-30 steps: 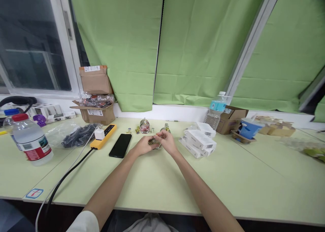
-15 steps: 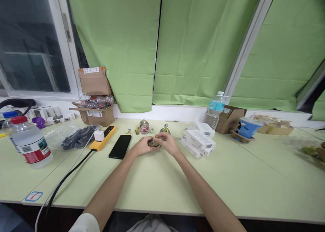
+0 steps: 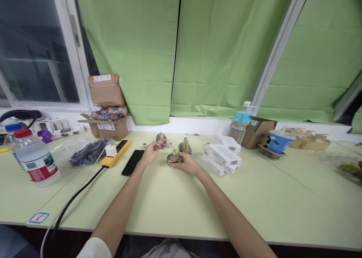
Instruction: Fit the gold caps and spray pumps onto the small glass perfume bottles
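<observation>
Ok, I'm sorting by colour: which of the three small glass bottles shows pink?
The leftmost small bottle, by the left hand. The front bottle, in the right hand, and the rear right bottle show no pink.

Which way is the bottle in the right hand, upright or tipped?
Upright: the bottle shows its gold top pointing up, the right hand at its side.

A short white sleeve [image 3: 94, 248] tops the bare left forearm [image 3: 120, 207].
</observation>
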### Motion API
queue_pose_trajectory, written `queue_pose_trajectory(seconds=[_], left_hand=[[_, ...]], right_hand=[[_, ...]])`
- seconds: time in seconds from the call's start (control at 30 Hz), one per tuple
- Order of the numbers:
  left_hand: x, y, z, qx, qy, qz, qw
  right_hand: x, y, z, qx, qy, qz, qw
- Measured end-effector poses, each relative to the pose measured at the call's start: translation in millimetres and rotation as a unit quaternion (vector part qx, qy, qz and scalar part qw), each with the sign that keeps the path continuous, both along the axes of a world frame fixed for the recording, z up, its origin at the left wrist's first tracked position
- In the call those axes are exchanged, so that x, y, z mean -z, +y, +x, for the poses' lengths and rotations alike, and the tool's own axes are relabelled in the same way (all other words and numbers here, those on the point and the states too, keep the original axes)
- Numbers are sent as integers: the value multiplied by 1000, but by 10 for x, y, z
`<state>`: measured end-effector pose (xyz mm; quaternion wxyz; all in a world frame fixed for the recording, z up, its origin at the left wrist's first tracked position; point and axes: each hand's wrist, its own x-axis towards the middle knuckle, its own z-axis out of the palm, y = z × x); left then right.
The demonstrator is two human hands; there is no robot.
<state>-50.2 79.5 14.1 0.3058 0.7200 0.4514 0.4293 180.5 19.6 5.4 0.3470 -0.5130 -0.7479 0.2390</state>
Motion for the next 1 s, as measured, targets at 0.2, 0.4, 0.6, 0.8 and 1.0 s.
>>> queue_pose_trajectory(seconds=[0.2,0.4,0.6,0.8,1.0], left_hand=[[34,-57,-37,-133,230,123,956],[99,-68,50,-113,334,105,930],[56,-114,119,-108,355,81,925],[-16,-233,144,-144,330,94,928],[0,-237,169,-185,300,56,934]], right_hand=[[-10,-17,-11,0,-6,-1,1000],[-20,-26,-29,-1,-18,8,1000],[-13,-25,-41,9,-33,23,999],[-25,-30,-46,5,-18,24,1000],[-37,-52,-59,7,-23,23,999]])
